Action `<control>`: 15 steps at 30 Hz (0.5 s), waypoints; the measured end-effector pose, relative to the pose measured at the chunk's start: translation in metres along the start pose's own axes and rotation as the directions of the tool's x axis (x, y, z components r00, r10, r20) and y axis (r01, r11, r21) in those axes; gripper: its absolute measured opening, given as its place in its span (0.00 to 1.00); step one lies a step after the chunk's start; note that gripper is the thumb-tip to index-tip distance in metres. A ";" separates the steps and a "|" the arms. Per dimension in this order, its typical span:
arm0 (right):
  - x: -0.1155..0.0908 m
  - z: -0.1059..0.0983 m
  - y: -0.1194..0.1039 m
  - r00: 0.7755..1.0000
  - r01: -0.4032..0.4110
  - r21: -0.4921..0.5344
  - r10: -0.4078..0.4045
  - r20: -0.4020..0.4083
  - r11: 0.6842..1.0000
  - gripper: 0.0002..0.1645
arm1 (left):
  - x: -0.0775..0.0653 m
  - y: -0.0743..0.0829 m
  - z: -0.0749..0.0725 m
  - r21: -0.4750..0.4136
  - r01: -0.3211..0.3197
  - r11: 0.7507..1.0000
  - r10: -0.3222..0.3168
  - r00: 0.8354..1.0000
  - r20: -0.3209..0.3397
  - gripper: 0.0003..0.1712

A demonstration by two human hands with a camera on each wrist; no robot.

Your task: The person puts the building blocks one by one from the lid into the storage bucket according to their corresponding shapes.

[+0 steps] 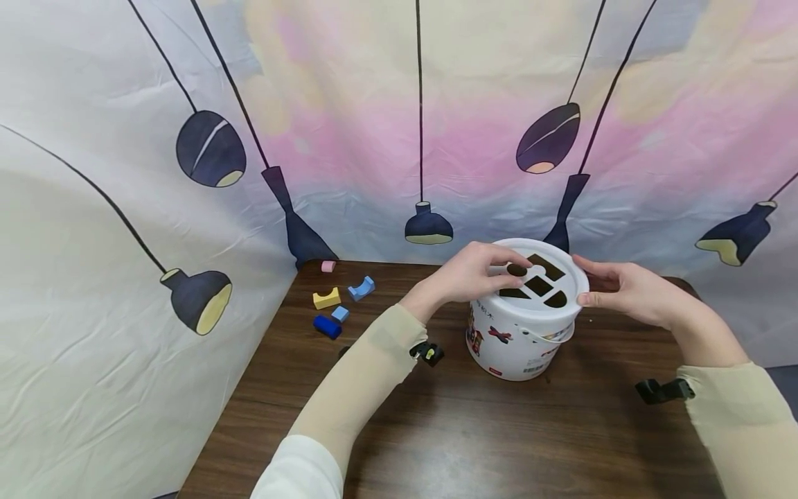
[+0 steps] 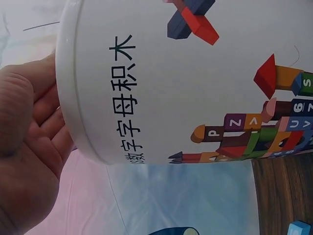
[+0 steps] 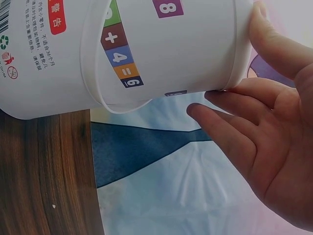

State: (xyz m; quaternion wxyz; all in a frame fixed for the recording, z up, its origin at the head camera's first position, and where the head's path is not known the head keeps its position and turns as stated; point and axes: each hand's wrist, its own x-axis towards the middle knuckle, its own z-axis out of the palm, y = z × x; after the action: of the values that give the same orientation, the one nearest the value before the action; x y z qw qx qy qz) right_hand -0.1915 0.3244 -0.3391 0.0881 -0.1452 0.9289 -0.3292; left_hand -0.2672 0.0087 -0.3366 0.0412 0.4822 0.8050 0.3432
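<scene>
A white bucket point(image 1: 517, 346) with printed toy-block pictures stands upright on the table. Its white lid point(image 1: 576, 281) sits on top and has several shaped holes. My left hand point(image 1: 470, 274) reaches over the lid from the left, thumb and fingers close to the holes. In the left wrist view the lid's edge hides that hand's fingertips, so what they hold does not show. On the opposite side, my right hand point(image 1: 636, 291) holds the lid's rim between thumb and fingers. In the right wrist view, some fingers point(image 3: 227, 134) of that hand stand off from the rim.
Several small blocks lie at the table's back left: a pink one point(image 1: 327, 266), a yellow arch point(image 1: 327, 299), a light-blue arch point(image 1: 361, 288), a light-blue block point(image 1: 340, 314) and a dark-blue cylinder point(image 1: 327, 326). A lamp-patterned cloth point(image 1: 368, 138) hangs behind the wooden table point(image 1: 461, 443).
</scene>
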 end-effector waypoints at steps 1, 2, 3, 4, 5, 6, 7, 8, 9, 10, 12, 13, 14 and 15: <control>-0.001 0.000 0.000 1.000 -0.001 0.003 0.001 0.000 1.000 0.51 | -0.002 0.000 0.000 -0.016 0.000 1.000 -0.001 1.000 -0.011 0.21; -0.001 0.000 0.000 1.000 0.001 0.011 -0.001 0.001 1.000 0.51 | -0.003 -0.001 0.000 -0.029 0.000 1.000 -0.001 1.000 -0.021 0.21; -0.001 0.000 0.000 1.000 0.000 0.012 0.000 0.001 1.000 0.52 | -0.005 -0.002 0.000 -0.039 -0.003 0.999 0.002 0.999 -0.033 0.21; -0.001 0.000 0.000 1.000 0.001 0.013 -0.001 0.002 1.000 0.51 | -0.007 -0.002 0.000 -0.049 -0.009 0.999 0.007 0.999 -0.047 0.21; -0.001 -0.001 0.000 1.000 0.006 0.015 -0.006 0.004 1.000 0.51 | -0.008 -0.003 0.000 -0.056 -0.017 0.998 0.013 0.998 -0.060 0.20; -0.001 -0.001 0.001 1.000 0.004 0.012 -0.004 0.003 1.000 0.51 | -0.010 -0.004 0.000 -0.060 -0.025 0.998 0.021 0.997 -0.071 0.20; -0.001 0.000 0.001 1.000 0.005 0.008 -0.005 0.002 1.000 0.51 | -0.012 -0.005 0.000 -0.063 -0.035 0.997 0.030 0.996 -0.083 0.20; -0.001 0.000 0.001 1.000 0.004 0.003 -0.004 -0.001 1.000 0.51 | -0.014 -0.006 0.000 -0.066 -0.043 0.997 0.037 0.995 -0.094 0.20; 0.000 0.000 0.002 1.000 0.007 0.001 -0.007 -0.001 1.000 0.51 | -0.016 -0.006 -0.001 -0.072 -0.048 0.996 0.040 0.994 -0.103 0.20; 0.000 0.000 0.002 1.000 0.005 -0.003 -0.005 -0.003 1.000 0.51 | -0.018 -0.007 -0.001 -0.072 -0.047 0.996 0.039 0.993 -0.113 0.19; 0.000 0.000 0.002 1.000 -0.001 -0.006 0.001 -0.009 1.000 0.51 | -0.022 -0.008 -0.001 -0.065 -0.040 0.997 0.031 0.991 -0.130 0.19; 0.000 0.000 0.002 1.000 0.001 -0.005 -0.001 -0.010 1.000 0.51 | -0.025 -0.009 -0.001 -0.063 -0.035 0.997 0.026 0.990 -0.140 0.19; 0.000 0.000 0.002 1.000 0.000 -0.006 0.000 -0.012 1.000 0.52 | -0.027 -0.009 -0.002 -0.060 -0.030 0.998 0.021 0.989 -0.148 0.19; 0.000 0.000 0.002 1.000 0.004 -0.003 -0.004 -0.013 1.000 0.51 | -0.030 -0.010 -0.002 -0.053 -0.025 0.998 0.016 0.987 -0.158 0.19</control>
State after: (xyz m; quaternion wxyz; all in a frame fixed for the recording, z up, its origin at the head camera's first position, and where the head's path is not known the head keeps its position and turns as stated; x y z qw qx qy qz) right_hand -0.1918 0.3260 -0.3410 0.0814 -0.1449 0.9297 -0.3287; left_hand -0.2593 -0.0192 -0.3488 -0.0129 0.4604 0.7910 0.4027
